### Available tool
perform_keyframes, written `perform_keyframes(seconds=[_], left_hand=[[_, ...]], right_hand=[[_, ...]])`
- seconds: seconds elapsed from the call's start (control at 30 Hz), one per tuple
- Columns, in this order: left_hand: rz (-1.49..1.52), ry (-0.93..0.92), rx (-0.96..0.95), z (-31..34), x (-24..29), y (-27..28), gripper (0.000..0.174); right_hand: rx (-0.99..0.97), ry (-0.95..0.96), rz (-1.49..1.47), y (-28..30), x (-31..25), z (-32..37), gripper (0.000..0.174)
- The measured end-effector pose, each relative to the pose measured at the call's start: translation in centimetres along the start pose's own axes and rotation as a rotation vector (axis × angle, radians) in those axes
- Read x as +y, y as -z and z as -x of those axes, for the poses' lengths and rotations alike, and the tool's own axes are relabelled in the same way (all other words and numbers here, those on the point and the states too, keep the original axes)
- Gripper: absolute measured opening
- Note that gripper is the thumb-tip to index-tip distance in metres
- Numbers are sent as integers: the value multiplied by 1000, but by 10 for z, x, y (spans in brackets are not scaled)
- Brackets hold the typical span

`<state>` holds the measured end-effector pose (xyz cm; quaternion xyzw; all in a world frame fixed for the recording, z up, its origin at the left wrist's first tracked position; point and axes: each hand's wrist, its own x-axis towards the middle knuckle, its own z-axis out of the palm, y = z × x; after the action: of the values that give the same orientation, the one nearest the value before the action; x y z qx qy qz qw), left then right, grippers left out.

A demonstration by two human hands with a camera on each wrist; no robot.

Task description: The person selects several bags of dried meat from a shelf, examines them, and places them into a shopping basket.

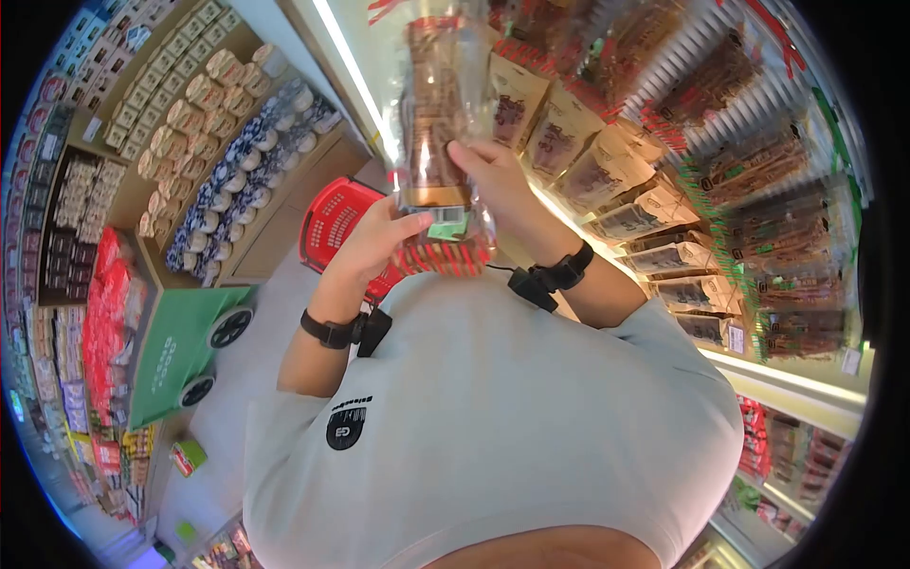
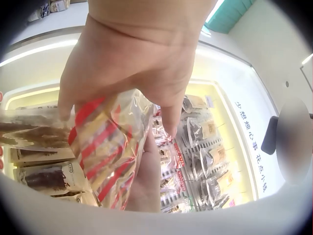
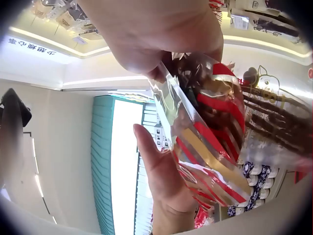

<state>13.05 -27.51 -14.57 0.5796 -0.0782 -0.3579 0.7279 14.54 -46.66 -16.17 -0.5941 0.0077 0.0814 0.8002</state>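
Note:
Both hands hold a clear plastic snack bag [image 1: 434, 142] with long brown pieces inside and red stripes at its end. In the head view my left hand [image 1: 377, 237] grips its lower left side, thumb across the front. My right hand [image 1: 498, 175] holds the right side, with the thumb on the front and the other fingers hidden behind. From the left wrist, the striped end [image 2: 110, 152] shows between the thumb and fingers of the left hand [image 2: 132, 54]. In the right wrist view the right hand [image 3: 166, 34] grips the bag [image 3: 210, 127], and the left palm [image 3: 168, 181] lies beside it.
Shelves of packaged snacks [image 1: 607, 180] rise close on the right, with hanging bags [image 1: 787, 237] beyond. A red basket [image 1: 336, 223] is behind the left hand. At left stand a green wheeled display cart [image 1: 180, 351] and shelves of cups and jars [image 1: 204, 114].

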Motion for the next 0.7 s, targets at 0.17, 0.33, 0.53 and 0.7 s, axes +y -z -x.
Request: perform_keyframes(seconds=[0.17,0.33,0.53,0.7], left_hand=[[77,-124,148,-23,-38,13,34],[-15,-256,138,-23,-36,6,33],[-8,-347,182,-21,-38,13,27],[238,-368,133,-20,-52,33,31]], right_hand=[[-147,376,504,13,-8,4,46],[-183,405,765,47,-58,31,44],[715,839,592,143,-98,32,34],[1531,759,1074,198,-135,12,72]])
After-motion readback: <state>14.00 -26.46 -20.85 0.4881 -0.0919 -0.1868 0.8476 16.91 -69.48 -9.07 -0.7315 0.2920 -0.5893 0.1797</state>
